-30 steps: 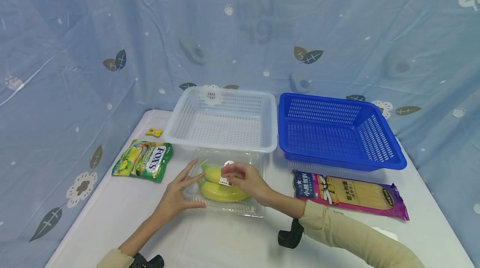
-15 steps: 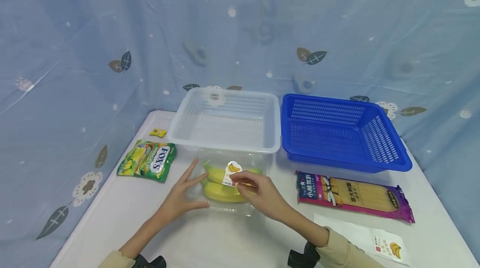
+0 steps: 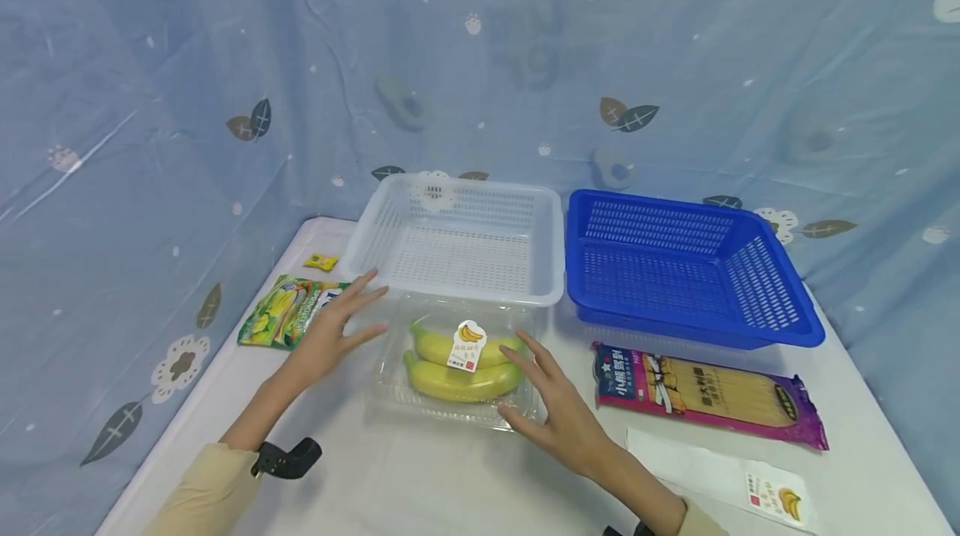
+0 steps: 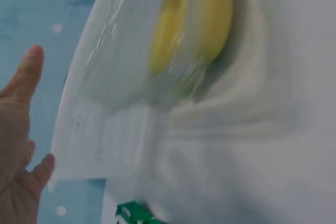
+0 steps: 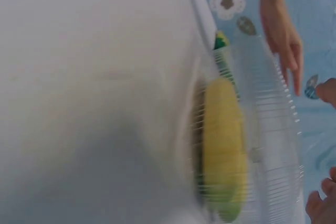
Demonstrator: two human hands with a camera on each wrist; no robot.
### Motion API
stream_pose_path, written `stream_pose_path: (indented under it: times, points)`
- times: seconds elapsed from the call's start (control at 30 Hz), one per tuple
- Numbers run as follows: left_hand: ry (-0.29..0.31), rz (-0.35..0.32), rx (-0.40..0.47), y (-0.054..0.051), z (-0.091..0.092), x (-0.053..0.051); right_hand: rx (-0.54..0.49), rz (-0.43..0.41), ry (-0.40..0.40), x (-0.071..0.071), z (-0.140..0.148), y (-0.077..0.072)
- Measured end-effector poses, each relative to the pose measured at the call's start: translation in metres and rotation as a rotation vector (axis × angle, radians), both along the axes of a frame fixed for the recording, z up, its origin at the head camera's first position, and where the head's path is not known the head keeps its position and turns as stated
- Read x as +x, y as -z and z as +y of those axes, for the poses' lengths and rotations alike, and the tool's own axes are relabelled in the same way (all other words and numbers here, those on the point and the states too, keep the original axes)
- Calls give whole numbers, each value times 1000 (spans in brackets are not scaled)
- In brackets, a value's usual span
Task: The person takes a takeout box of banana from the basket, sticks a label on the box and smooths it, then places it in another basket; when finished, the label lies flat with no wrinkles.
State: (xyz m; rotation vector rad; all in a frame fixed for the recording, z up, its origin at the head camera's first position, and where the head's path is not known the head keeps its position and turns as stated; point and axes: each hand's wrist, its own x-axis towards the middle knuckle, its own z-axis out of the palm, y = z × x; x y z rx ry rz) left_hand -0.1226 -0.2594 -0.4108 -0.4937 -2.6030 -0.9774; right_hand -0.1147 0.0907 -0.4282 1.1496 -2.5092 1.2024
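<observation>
Two bananas (image 3: 461, 383) lie inside a clear plastic clamshell box (image 3: 390, 382) at the middle of the table in the head view. On its lid is a white banana-print sticker (image 3: 468, 346). My left hand (image 3: 327, 336) hovers left of the box with spread fingers, holding nothing and partly covering a green candy bag (image 3: 272, 313). At the box's right side, my right hand (image 3: 562, 415) has its fingers spread and holds nothing; whether its fingertips touch the lid I cannot tell. Both wrist views are blurred but show the bananas (image 4: 212, 19) through the plastic.
Behind the box stand a white basket (image 3: 551, 252) and a blue basket (image 3: 690, 323). A pasta pack (image 3: 712, 390) and a label backing strip (image 3: 690, 459) with a banana sticker lie on the right. A small yellow sweet (image 3: 321, 262) sits far left.
My right hand has let go of the sticker, which stays on the lid, and moved right as its fingers spread. My left hand has moved left and away from the box.
</observation>
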Motion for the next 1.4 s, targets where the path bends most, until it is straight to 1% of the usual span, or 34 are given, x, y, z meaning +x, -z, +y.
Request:
stream_pose_path:
  times: [0.03, 0.07, 0.1, 0.13, 0.2, 0.27, 0.33, 0.4, 0.47, 0.53, 0.63, 0.73, 0.83, 0.97, 1.03, 1.17, 1.3, 1.4]
  points:
    - [-15, 42, -1, 0, -5, -7, 5, 15, 10, 0, 1, 3]
    - [-32, 67, 3, -1, -9, -14, 9, 26, 21, 1, 1, 6]
    - [-47, 83, 2, -1, -13, -21, 11, 29, 35, 2, 1, 9]
    - [-63, 80, 0, 0, -17, -27, 14, 29, 50, 2, 1, 12]
    - [-89, 33, -1, 0, -25, -39, 11, 18, 77, 4, 0, 19]
    - [-113, -28, -23, 1, -31, -49, 3, 0, 107, 6, -1, 26]
    - [-131, -96, -44, 0, -36, -55, -16, -31, 124, 8, -3, 32]
    - [-148, -140, -71, 0, -42, -61, -48, -64, 126, 10, -7, 39]
    - [-167, -182, -81, -1, -46, -64, -89, -103, 122, 12, -10, 45]
    - [-180, -205, -84, -3, -49, -66, -125, -124, 127, 14, -14, 50]
    - [-194, -209, -87, -4, -51, -69, -164, -123, 150, 16, -20, 57]
    - [-208, -199, -96, -4, -50, -71, -209, -109, 177, 18, -26, 61]
    - [-224, -187, -104, -4, -48, -73, -261, -87, 208, 18, -31, 62]
    - [-220, -190, -118, -6, -46, -78, -281, -55, 256, 18, -36, 62]
    - [-214, -212, -123, -9, -46, -81, -280, -70, 274, 18, -38, 61]
    - [-209, -248, -128, -13, -45, -83, -316, -120, 279, 18, -38, 59]
    - [-215, -221, -155, -13, -43, -84, -383, -160, 253, 18, -37, 60]
    - [-231, -158, -172, -10, -43, -84, -426, -190, 240, 18, -38, 60]
